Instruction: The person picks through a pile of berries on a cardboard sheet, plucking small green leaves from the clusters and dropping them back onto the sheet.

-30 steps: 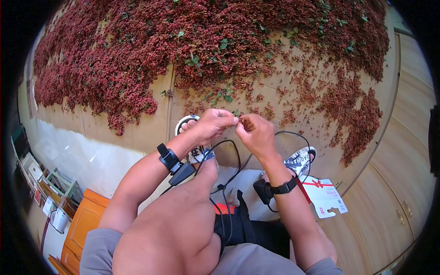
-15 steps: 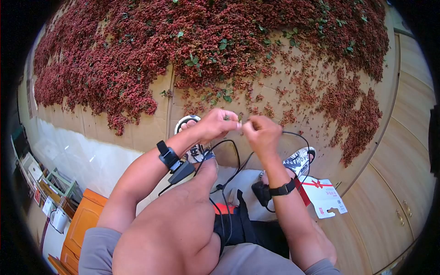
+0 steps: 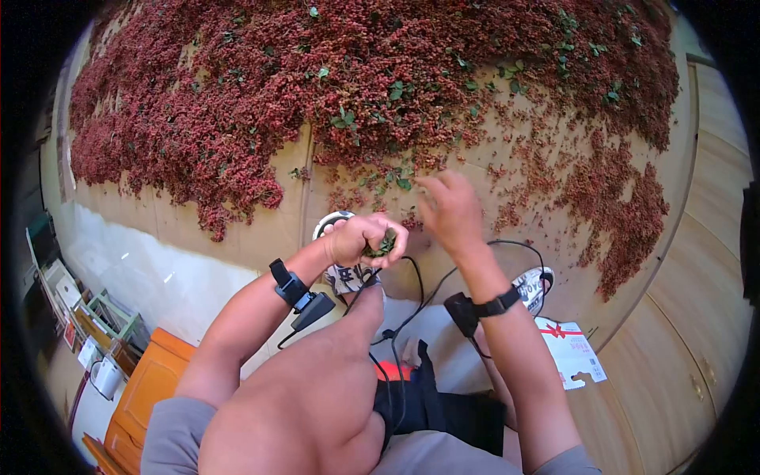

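Note:
My left hand (image 3: pixel 368 240) is closed around a small bunch of green leaves (image 3: pixel 385 244), which shows between the curled fingers and thumb. My right hand (image 3: pixel 453 212) hovers to the right and a little higher, over the cardboard, with its fingers bent and apart and nothing visible in them. Ahead of both hands spreads a thick layer of small red berries (image 3: pixel 229 119) in clusters, resembling Sichuan peppercorns. Loose green leaves (image 3: pixel 404 184) lie among the stray berries close to my right fingertips.
Cardboard sheets (image 3: pixel 261 218) lie under the berries. A black cable (image 3: pixel 408 317) hangs between my wrists, across my legs. My sandalled feet (image 3: pixel 532 289) stand at the cardboard's near edge. A white printed box (image 3: pixel 571 352) sits right, beside wooden cabinets (image 3: pixel 665 317).
My hands were nearly touching over a small bit of something. Now my left hand has turned and dropped, showing the leaves, while my right hand has lifted forward and away from it.

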Motion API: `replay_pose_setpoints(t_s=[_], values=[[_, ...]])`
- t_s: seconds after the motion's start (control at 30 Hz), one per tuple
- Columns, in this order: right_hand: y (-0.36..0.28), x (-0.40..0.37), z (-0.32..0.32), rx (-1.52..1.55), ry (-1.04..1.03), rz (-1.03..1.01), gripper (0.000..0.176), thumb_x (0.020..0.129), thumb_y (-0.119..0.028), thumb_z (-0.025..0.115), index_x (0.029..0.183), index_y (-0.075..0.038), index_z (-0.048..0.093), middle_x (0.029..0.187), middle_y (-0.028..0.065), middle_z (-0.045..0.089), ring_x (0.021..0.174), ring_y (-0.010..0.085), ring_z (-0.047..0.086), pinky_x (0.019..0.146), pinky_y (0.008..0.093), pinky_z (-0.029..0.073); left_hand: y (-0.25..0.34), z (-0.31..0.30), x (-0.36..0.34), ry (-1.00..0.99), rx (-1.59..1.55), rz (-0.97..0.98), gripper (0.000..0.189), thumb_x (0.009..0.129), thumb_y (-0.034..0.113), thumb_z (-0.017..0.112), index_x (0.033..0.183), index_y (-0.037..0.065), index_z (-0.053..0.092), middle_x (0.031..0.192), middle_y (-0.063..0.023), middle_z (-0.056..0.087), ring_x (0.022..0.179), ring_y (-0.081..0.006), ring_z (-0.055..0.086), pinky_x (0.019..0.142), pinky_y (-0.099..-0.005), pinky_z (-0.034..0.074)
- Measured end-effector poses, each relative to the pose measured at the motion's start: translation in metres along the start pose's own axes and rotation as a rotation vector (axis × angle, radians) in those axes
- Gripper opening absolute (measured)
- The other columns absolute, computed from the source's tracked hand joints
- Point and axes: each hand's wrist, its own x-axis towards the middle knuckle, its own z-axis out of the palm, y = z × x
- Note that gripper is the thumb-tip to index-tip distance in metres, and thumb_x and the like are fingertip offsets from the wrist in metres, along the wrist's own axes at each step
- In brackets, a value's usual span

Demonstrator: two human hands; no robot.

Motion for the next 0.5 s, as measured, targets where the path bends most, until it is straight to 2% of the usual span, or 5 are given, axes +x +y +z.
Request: replay_pose_setpoints(t_s=[0.13,0.17,0.3,0.4,0.5], values=[[-0.007,0.018,0.031,-0.072,0.012,0.008,0.022,0.074,-0.009,0.071,0.096,-0.01,0.068,0.085,0.0091,0.055,0.089,0.0291,0.056,0.075,0.0415,0.046,0.004,-0.003,-0.011,0.048,-0.031,0.036,0.027,0.064,0.02,0.047,0.073,-0.004,0.057,0.063,-0.0093,0.053,0.045,-0.011,0.042,0.04,-0.0238,0.03],[-0.003,0.019,0.036,-0.125,0.019,-0.004,0.018,0.074,-0.01,0.071,0.092,-0.011,0.069,0.084,0.0086,0.054,0.089,0.0291,0.056,0.074,0.0411,0.046,0.005,-0.001,-0.014,0.12,-0.01,0.052,0.028,0.077,0.026,0.049,0.072,-0.001,0.056,0.062,-0.0072,0.052,0.044,-0.0108,0.042,0.04,-0.0229,0.03],[0.02,0.017,0.043,-0.175,0.021,-0.082,0.022,0.074,-0.01,0.073,0.095,-0.008,0.068,0.085,0.0087,0.057,0.087,0.0306,0.058,0.072,0.0413,0.047,-0.003,-0.012,-0.011,0.335,-0.147,0.081,0.043,0.098,0.038,0.044,0.072,0.006,0.054,0.06,-0.003,0.05,0.044,-0.0093,0.042,0.04,-0.0215,0.03],[0.015,0.016,0.036,-0.04,0.117,-0.029,0.017,0.076,-0.009,0.072,0.093,-0.008,0.068,0.079,0.0076,0.057,0.075,0.027,0.059,0.068,0.0365,0.047,-0.006,-0.015,-0.005,0.455,-0.218,0.096,0.034,0.098,0.029,0.045,0.076,0.004,0.052,0.059,-0.0035,0.048,0.042,-0.0088,0.041,0.037,-0.0215,0.029],[0.002,0.005,0.027,0.227,0.103,0.257,0.008,0.083,-0.009,0.071,0.09,-0.006,0.068,0.075,0.0025,0.061,0.065,0.0154,0.057,0.063,0.0296,0.046,-0.003,-0.012,-0.001,0.461,-0.278,0.082,0.027,0.098,0.025,0.046,0.087,0.003,0.056,0.063,-0.0041,0.052,0.044,-0.0095,0.044,0.037,-0.0212,0.032]])
